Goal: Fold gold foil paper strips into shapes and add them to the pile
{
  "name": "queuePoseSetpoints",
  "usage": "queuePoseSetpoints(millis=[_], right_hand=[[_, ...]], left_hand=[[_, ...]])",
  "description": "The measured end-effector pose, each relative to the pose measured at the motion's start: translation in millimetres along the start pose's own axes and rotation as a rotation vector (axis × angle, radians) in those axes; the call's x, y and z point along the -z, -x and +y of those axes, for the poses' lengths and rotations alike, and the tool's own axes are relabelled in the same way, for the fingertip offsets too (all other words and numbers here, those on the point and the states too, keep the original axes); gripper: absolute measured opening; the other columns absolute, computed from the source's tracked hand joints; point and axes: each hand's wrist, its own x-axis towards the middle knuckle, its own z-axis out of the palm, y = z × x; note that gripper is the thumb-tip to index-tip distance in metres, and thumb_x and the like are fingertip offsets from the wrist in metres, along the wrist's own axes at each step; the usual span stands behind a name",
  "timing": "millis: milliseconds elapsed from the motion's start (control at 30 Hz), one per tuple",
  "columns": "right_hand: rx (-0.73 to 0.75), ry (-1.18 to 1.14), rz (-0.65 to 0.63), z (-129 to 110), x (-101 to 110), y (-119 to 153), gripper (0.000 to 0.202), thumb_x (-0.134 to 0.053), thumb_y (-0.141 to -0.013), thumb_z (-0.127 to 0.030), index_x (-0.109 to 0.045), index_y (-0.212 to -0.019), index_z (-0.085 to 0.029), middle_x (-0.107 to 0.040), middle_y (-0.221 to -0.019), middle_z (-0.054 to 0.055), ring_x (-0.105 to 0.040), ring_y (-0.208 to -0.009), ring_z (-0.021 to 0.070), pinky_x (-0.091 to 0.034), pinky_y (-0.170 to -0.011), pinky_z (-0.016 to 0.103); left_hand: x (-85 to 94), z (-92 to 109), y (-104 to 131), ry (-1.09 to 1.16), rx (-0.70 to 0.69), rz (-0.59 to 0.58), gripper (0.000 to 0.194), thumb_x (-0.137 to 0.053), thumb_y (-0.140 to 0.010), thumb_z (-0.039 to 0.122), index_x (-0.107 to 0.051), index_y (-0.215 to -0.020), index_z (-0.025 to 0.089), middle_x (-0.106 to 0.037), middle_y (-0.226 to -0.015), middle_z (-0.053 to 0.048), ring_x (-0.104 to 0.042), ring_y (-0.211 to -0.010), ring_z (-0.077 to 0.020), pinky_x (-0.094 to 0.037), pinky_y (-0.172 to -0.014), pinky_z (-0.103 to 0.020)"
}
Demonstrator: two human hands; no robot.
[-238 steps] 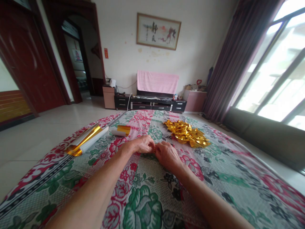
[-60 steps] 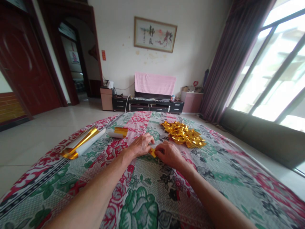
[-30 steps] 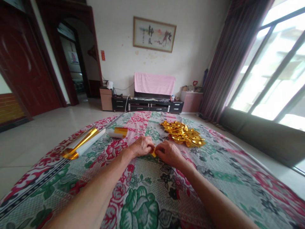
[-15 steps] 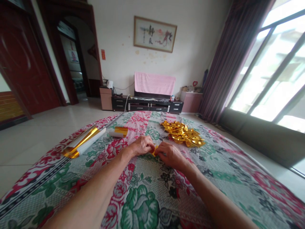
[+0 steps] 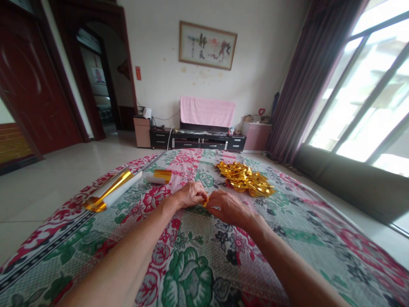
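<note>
A small piece of gold foil paper (image 5: 205, 203) shows between my two hands, low over the patterned cloth. My left hand (image 5: 191, 194) is closed, its fingertips pinching the foil's left side. From the right, my right hand (image 5: 224, 206) grips the same piece with bent fingers, covering most of it. A pile of folded gold foil pieces (image 5: 244, 179) lies beyond my right hand. At the left rest a large roll of gold and white paper (image 5: 116, 191) and a shorter stack of gold and white sheets (image 5: 159, 176).
A flowered cloth (image 5: 187, 277) covers the round-edged surface under my arms. Farther back are a low black cabinet (image 5: 209, 140), a pink cloth (image 5: 207, 111) draped over something, and a purple curtain (image 5: 306, 81) at the right.
My right hand has turned slightly and its fingers have closed over more of the foil, so less gold shows. My left hand has hardly moved.
</note>
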Motion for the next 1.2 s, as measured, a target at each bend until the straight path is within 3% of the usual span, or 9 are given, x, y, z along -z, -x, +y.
queuePoseSetpoints(millis=[167, 433, 633, 900, 1200], right_hand=[[-0.055, -0.008, -0.012, -3.1, 0.8, -2.5, 0.018, -0.051, -0.082, -0.017, -0.067, -0.074, -0.019, -0.062, -0.077, 0.002, -0.055, -0.074, 0.0099, -0.038, -0.068, 0.021], [-0.213, 0.222, -0.077, -23.2, 3.2, -6.5, 0.021, -0.045, -0.084, -0.019, -0.063, -0.073, -0.016, -0.062, -0.074, 0.006, -0.056, -0.062, 0.0120, -0.032, -0.054, 0.022], [-0.285, 0.264, -0.004, -22.0, -10.3, -7.0, 0.020, -0.043, -0.084, -0.019, -0.061, -0.077, -0.016, -0.061, -0.072, 0.007, -0.055, -0.059, 0.0122, -0.030, -0.053, 0.023], [-0.340, 0.061, 0.166, -2.1, -23.2, -6.8, 0.022, -0.043, -0.083, -0.019, -0.059, -0.070, -0.016, -0.058, -0.063, 0.001, -0.045, -0.052, 0.0079, -0.023, -0.052, 0.022], [-0.335, 0.000, 0.202, 1.7, -25.1, -8.2, 0.019, -0.044, -0.081, -0.017, -0.058, -0.070, -0.015, -0.055, -0.062, 0.000, -0.044, -0.053, 0.0077, -0.024, -0.053, 0.021]], left_hand=[[0.6, 1.4, -0.3, -0.021, 0.009, -0.010, 0.022, -0.054, -0.073, 0.011, -0.072, -0.079, 0.019, -0.063, -0.085, -0.003, -0.057, -0.080, -0.0123, -0.043, -0.075, -0.020], [1.5, 3.2, -0.1, -0.013, 0.021, -0.008, 0.022, -0.053, -0.072, 0.010, -0.072, -0.080, 0.018, -0.063, -0.085, -0.004, -0.057, -0.079, -0.0123, -0.043, -0.075, -0.021], [3.2, 5.1, 1.0, 0.002, 0.043, -0.029, 0.022, -0.053, -0.072, 0.011, -0.071, -0.081, 0.018, -0.062, -0.086, -0.003, -0.056, -0.081, -0.0127, -0.043, -0.077, -0.021], [4.1, 2.5, 1.0, 0.046, 0.080, -0.051, 0.020, -0.054, -0.071, 0.015, -0.071, -0.082, 0.019, -0.060, -0.086, -0.003, -0.055, -0.081, -0.0126, -0.044, -0.076, -0.021], [8.2, 11.3, 1.0, 0.046, 0.145, -0.068, 0.021, -0.052, -0.070, 0.017, -0.070, -0.081, 0.020, -0.060, -0.084, -0.002, -0.055, -0.078, -0.0124, -0.045, -0.076, -0.022]])
